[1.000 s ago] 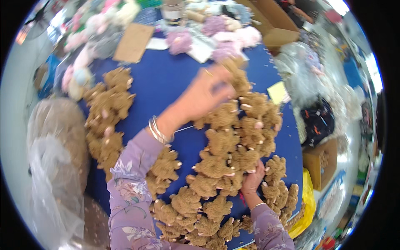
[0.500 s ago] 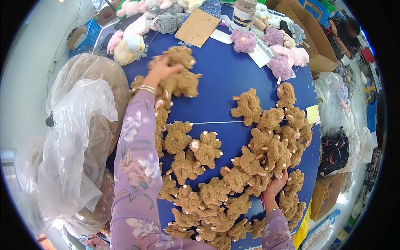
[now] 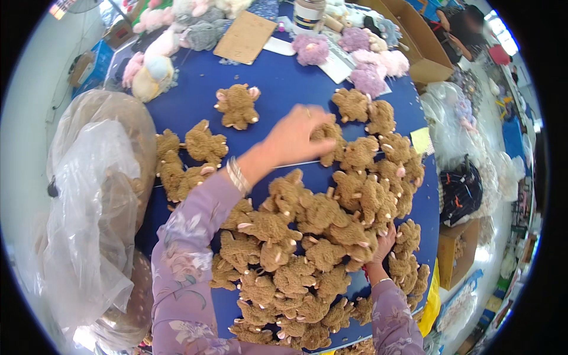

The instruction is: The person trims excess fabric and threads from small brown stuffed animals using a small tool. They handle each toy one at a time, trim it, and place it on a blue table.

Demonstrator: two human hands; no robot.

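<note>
Many brown curly plush toys with pale pink ears lie heaped on a blue tabletop. My left hand is over the table, slightly blurred, its thumb apart from the fingers and nothing seen held. Just beyond its fingertips lies one brown plush toy, partly covered by the hand. At the right side of the heap, my right hand lies against the toys with fingers stretched out; its thumb is hidden. A single plush toy lies apart at the far left, with a few others nearer.
A large clear plastic bag of brown toys stands at the left. Along the far edge are a brown board, a jar, purple plush toys and white ones. Cardboard boxes stand to the right; another person is farther off.
My left hand has swung from the far left toward the right. Toys from the far left cluster now lie in the middle heap and at the far right. My right hand stays by the heap.
</note>
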